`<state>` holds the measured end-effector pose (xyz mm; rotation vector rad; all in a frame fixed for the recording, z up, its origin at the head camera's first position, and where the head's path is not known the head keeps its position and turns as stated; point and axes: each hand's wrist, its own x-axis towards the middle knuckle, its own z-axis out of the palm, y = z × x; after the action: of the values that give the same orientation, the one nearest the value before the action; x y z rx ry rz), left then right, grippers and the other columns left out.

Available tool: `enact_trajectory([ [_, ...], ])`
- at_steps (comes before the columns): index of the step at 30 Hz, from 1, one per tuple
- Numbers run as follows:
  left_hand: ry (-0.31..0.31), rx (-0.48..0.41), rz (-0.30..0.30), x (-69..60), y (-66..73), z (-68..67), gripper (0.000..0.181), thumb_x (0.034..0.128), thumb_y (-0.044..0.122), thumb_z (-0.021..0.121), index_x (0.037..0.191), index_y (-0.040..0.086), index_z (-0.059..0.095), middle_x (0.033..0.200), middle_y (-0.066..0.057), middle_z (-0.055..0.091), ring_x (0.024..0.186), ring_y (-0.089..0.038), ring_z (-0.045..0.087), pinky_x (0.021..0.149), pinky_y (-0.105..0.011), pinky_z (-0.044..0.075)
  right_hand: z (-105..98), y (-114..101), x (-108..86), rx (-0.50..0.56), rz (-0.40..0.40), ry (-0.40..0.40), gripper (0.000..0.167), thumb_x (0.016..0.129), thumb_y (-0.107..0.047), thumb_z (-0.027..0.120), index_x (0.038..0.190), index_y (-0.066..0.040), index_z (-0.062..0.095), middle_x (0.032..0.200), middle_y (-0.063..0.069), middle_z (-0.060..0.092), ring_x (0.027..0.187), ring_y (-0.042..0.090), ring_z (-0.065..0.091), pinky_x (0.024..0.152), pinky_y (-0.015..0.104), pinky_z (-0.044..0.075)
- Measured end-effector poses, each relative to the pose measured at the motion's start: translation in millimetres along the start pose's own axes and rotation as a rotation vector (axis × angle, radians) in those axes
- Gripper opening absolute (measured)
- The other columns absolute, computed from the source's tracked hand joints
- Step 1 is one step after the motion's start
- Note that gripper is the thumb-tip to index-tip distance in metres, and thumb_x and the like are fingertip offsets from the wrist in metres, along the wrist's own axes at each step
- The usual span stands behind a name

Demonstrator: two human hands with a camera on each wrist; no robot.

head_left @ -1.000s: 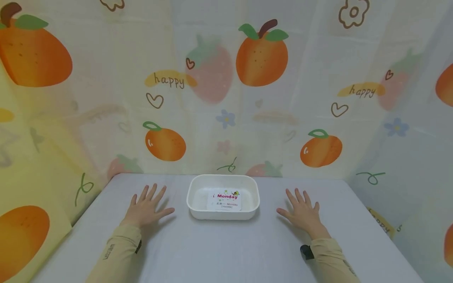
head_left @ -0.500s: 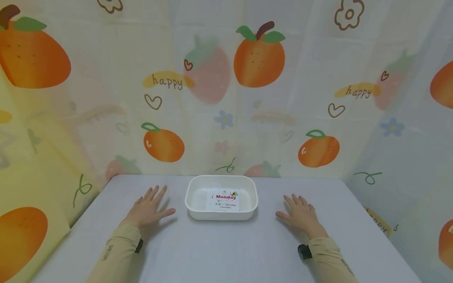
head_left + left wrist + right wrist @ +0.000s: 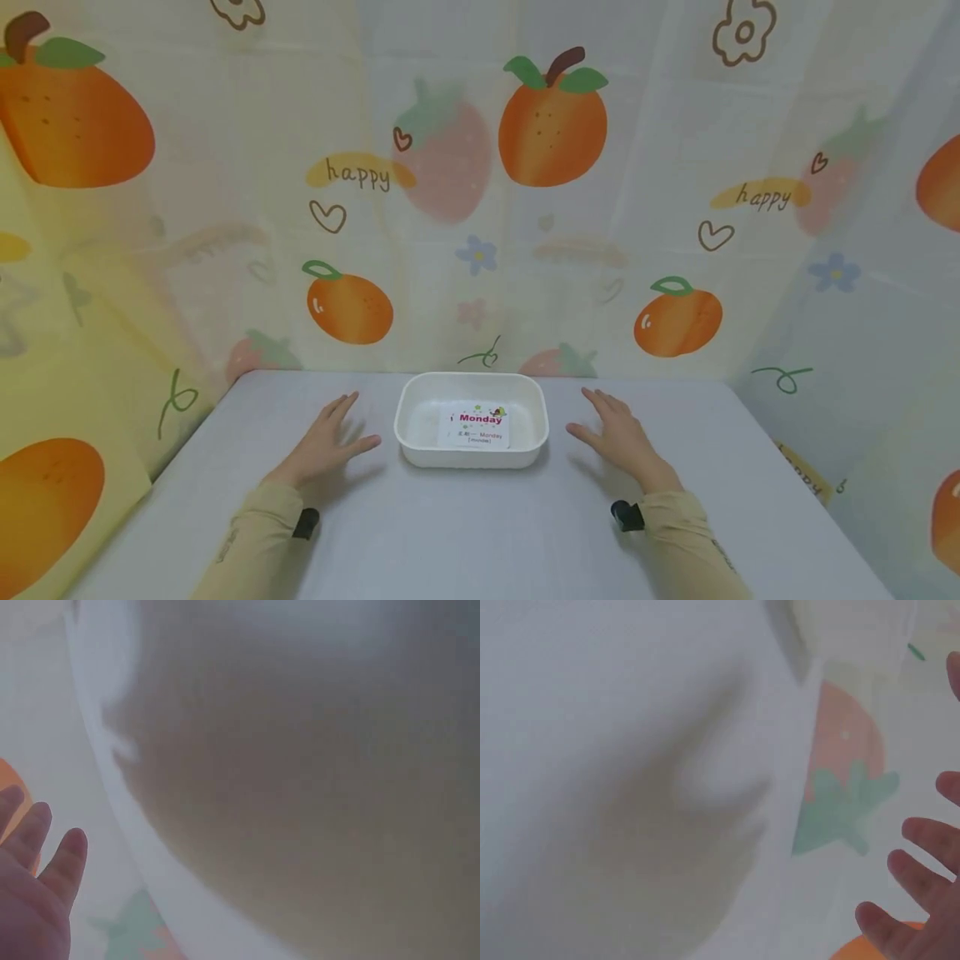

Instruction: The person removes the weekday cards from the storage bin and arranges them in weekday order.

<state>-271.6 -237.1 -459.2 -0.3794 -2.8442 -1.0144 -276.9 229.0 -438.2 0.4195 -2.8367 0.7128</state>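
A white plastic tray [image 3: 472, 457] stands near the back of the table, between my two hands. Inside it lies a card [image 3: 474, 427] printed "Monday" with a small picture. Left of the tray, my left hand [image 3: 324, 442] hovers over the table with its fingers extended and thumb toward the tray, holding nothing. My right hand [image 3: 618, 437] is at the tray's right, likewise held apart from it with fingers extended and no object in it. The right wrist view shows the spread fingers [image 3: 919, 877] and part of the tray [image 3: 855, 630] at the top.
A white cloth covers the table [image 3: 465, 542]. Close behind its far edge hangs a curtain [image 3: 450, 275] printed with oranges and strawberries, which also encloses both sides. Dark wrist straps [image 3: 627, 516] sit at both cuffs.
Both hands have turned from palms down to more sideways, palms facing inward, and have come slightly closer to the tray. The tray and card have stayed in place.
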Motion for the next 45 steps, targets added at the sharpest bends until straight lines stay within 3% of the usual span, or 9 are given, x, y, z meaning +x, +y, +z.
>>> enact_trajectory([
  [5,0.014,-0.127,0.012,-0.1,9.6,12.7,0.089,0.0838,0.046,0.064,0.146,0.001,0.019,0.145,-0.027,0.018,0.132,-0.044,0.018,0.103,-0.062,0.019,5.2,-17.6,10.6,0.181,0.000,-0.046,0.074,0.086,-0.041,0.064,0.141,0.000,0.034,0.142,0.025,0.031,0.130,0.043,0.025,0.103,0.060,0.023],
  [11,0.018,-0.255,-0.031,-0.9,17.5,26.6,0.088,0.0849,0.041,0.065,0.147,0.002,0.017,0.148,-0.024,0.016,0.134,-0.041,0.015,0.106,-0.059,0.015,18.9,-38.4,23.3,0.247,-0.003,-0.048,0.073,0.087,-0.039,0.064,0.141,0.000,0.034,0.142,0.022,0.034,0.130,0.041,0.027,0.106,0.054,0.023],
  [22,-0.012,-0.399,-0.113,5.0,27.4,45.6,0.094,0.0814,0.038,0.070,0.149,0.009,0.012,0.150,-0.021,0.014,0.136,-0.039,0.011,0.106,-0.059,0.013,31.5,-65.6,39.2,0.318,-0.057,-0.003,0.069,0.085,-0.030,0.069,0.138,0.002,0.039,0.140,0.019,0.039,0.128,0.038,0.032,0.105,0.053,0.025],
  [28,-0.042,-0.524,-0.156,6.0,30.1,54.5,0.099,0.0790,0.033,0.074,0.149,0.011,0.008,0.152,-0.020,0.008,0.135,-0.040,0.014,0.107,-0.050,0.022,39.1,-72.4,44.1,0.326,-0.023,-0.025,0.069,0.084,-0.030,0.069,0.140,-0.002,0.038,0.141,0.015,0.039,0.130,0.035,0.031,0.106,0.052,0.025],
  [36,-0.041,-0.592,-0.213,10.2,35.2,63.4,0.108,0.0754,0.029,0.077,0.149,0.012,0.001,0.151,-0.022,0.006,0.137,-0.037,0.010,0.109,-0.046,0.016,46.0,-88.8,52.5,0.329,-0.012,-0.074,0.068,0.085,-0.031,0.068,0.140,-0.003,0.038,0.142,0.016,0.037,0.130,0.035,0.031,0.105,0.051,0.026],
  [40,-0.034,-0.612,-0.196,10.1,37.4,67.2,0.114,0.0720,0.032,0.080,0.149,0.013,-0.001,0.151,-0.022,0.008,0.137,-0.036,0.008,0.109,-0.047,0.015,49.2,-92.2,54.2,0.355,0.003,-0.099,0.070,0.084,-0.029,0.069,0.140,-0.003,0.037,0.143,0.016,0.036,0.131,0.034,0.029,0.106,0.050,0.026],
  [45,-0.028,-0.689,-0.125,7.3,36.3,73.1,0.113,0.0723,0.027,0.080,0.150,0.015,-0.001,0.153,-0.013,0.006,0.139,-0.029,0.002,0.111,-0.046,0.006,53.5,-91.3,55.0,0.372,0.008,-0.133,0.075,0.082,-0.029,0.072,0.141,0.000,0.035,0.142,0.018,0.035,0.131,0.034,0.029,0.106,0.049,0.026],
])
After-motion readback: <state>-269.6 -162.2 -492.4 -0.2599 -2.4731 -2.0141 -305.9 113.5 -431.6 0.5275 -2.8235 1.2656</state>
